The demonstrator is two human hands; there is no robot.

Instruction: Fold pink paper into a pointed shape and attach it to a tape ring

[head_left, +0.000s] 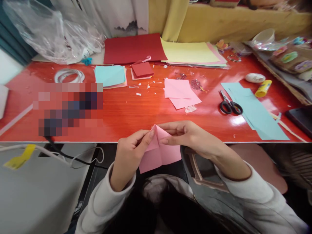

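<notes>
A pink sheet of paper (168, 152) with crease lines hangs at the table's front edge, its top folded to a point. On its left side my left hand (131, 149) is closed, thumb pressed on the paper near the peak. My right hand (185, 133) pinches the right side of the fold between thumb and fingers; some fingertips are hidden behind the paper. Beyond the hands lie more pink sheets (179, 89) on the red table (126, 113). Black-handled scissors (230, 105) rest to the right.
Light blue paper strips (255, 110), a yellow glue stick (263, 88) and a dark phone-like object (301, 120) lie at the right. Blue squares (110, 75), red squares (142, 70) and large red card (133, 48) sit farther back. White tape rolls (69, 75) lie left, beside a blurred patch.
</notes>
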